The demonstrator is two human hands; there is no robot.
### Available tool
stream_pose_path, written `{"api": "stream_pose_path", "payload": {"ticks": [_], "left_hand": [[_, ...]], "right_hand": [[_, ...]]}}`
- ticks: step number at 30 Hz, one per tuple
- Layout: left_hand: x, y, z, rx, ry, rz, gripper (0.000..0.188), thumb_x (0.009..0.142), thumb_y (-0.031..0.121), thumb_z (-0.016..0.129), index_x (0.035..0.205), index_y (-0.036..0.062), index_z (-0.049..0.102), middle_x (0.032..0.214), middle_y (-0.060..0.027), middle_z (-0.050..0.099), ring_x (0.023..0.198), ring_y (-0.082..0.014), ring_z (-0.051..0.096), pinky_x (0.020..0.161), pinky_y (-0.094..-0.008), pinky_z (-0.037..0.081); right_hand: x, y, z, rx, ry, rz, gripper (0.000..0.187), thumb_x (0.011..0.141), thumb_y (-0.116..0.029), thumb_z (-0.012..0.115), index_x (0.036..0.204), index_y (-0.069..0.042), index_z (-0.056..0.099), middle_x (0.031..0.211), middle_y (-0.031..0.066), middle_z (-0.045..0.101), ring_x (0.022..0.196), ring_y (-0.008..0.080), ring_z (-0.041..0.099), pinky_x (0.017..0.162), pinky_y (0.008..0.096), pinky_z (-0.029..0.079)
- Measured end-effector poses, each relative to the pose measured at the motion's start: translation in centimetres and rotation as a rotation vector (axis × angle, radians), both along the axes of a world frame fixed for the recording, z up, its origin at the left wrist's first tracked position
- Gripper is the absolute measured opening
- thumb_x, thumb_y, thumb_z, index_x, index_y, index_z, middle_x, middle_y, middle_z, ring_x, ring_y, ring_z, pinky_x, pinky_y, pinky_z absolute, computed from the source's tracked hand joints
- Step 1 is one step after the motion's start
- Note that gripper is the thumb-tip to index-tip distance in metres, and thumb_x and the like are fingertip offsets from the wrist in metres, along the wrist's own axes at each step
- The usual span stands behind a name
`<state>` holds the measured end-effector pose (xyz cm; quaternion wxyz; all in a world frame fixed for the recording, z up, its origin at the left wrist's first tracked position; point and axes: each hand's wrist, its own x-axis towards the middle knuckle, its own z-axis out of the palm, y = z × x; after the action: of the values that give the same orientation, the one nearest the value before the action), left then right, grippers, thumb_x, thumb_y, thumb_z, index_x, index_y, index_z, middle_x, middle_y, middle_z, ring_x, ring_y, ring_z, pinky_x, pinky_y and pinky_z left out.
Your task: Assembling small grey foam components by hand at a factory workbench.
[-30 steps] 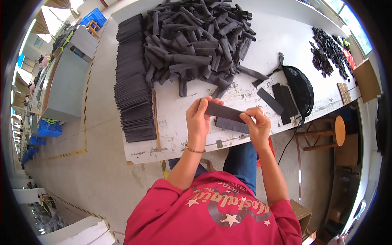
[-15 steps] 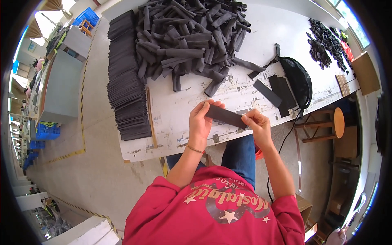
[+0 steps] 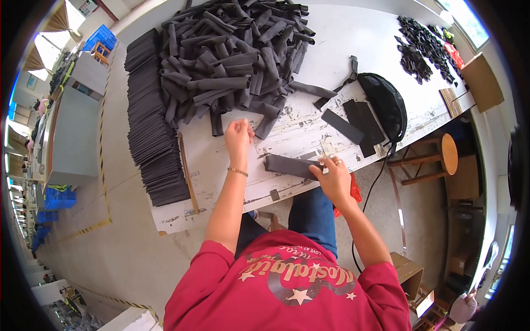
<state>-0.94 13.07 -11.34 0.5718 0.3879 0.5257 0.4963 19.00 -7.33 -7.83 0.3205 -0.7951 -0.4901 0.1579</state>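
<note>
A folded black fabric strip (image 3: 291, 166) lies near the table's front edge. My right hand (image 3: 334, 179) has its thumb and fingers closed on the strip's right end. Apart from it, my left hand (image 3: 238, 135) is up at the lower edge of a big heap of black fabric tubes (image 3: 221, 71). Its fingers are curled in, and whatever they may hold is hidden. A long row of stacked flat black strips (image 3: 152, 127) runs along the left of the heap.
A wooden stick (image 3: 187, 174) lies beside the stacked strips. Toward the right are loose black strips (image 3: 361, 124), a black mesh pouch (image 3: 383, 105) with a cord, and small black pieces (image 3: 425, 49). A round wooden stool (image 3: 449, 154) stands right of the table.
My left hand has let go of the strip and moved left and up to the heap. The strip has come down nearer the table with my right hand at its end. The view has shifted slightly.
</note>
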Motion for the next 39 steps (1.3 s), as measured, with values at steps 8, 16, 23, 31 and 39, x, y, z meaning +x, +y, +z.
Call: {"api": "stream_pose_path", "payload": {"ticks": [8, 16, 23, 31, 39], "left_hand": [[5.3, 4.2, -1.0, 0.082, 0.897, 0.026, 0.033, 0.079, 0.035, 0.073, 0.078, 0.0026, 0.072, 0.084, -0.0178, 0.071, 0.081, -0.0352, 0.069, 0.071, -0.0422, 0.052], [8.0, 3.3, -0.1, -0.14, 0.243, 0.089, 0.022, 0.082, 0.015, 0.072, 0.076, -0.0058, 0.066, 0.065, -0.016, 0.068, 0.049, -0.0223, 0.065, 0.047, -0.0313, 0.051], [8.0, 4.4, -0.6, -0.159, 0.084, 0.119, 0.011, 0.08, 0.005, 0.065, 0.072, -0.0019, 0.062, 0.062, -0.0089, 0.063, 0.045, -0.0148, 0.059, 0.039, -0.0253, 0.044], [3.4, -1.5, 0.9, -0.193, -0.561, 0.154, 0.013, 0.084, 0.002, 0.06, 0.082, -0.0039, 0.048, 0.085, -0.0168, 0.062, 0.069, -0.0267, 0.066, 0.069, -0.0375, 0.062], [-0.5, -3.7, 0.1, -0.34, -0.56, 0.027, 0.007, 0.087, 0.001, 0.06, 0.094, 0.0, 0.06, 0.091, -0.0103, 0.063, 0.081, -0.0237, 0.064, 0.069, -0.034, 0.055]], "right_hand": [[10.3, 6.0, -2.5, -0.014, -0.798, 0.039, 0.03, 0.084, -0.014, 0.066, 0.109, -0.001, 0.059, 0.104, 0.0135, 0.064, 0.098, 0.029, 0.06, 0.082, 0.0393, 0.048], [10.9, 7.2, -3.2, -0.296, -0.906, 0.314, 0.025, 0.084, -0.01, 0.06, 0.105, 0.004, 0.061, 0.1, 0.0169, 0.064, 0.1, 0.0294, 0.06, 0.08, 0.0368, 0.053], [8.2, 7.4, -3.5, -0.273, -0.931, 0.31, 0.02, 0.085, -0.011, 0.056, 0.098, 0.003, 0.064, 0.104, 0.0178, 0.062, 0.104, 0.0318, 0.058, 0.079, 0.0358, 0.053], [9.7, 5.9, -1.5, 0.143, -0.579, 0.146, 0.027, 0.081, 0.006, 0.051, 0.105, -0.004, 0.059, 0.108, 0.0161, 0.059, 0.1, 0.0332, 0.057, 0.087, 0.0423, 0.045], [2.2, 3.9, 3.7, 0.227, 0.101, 0.181, 0.026, 0.085, -0.009, 0.068, 0.102, -0.002, 0.05, 0.095, 0.0175, 0.055, 0.093, 0.0384, 0.055, 0.082, 0.0439, 0.044]]}}
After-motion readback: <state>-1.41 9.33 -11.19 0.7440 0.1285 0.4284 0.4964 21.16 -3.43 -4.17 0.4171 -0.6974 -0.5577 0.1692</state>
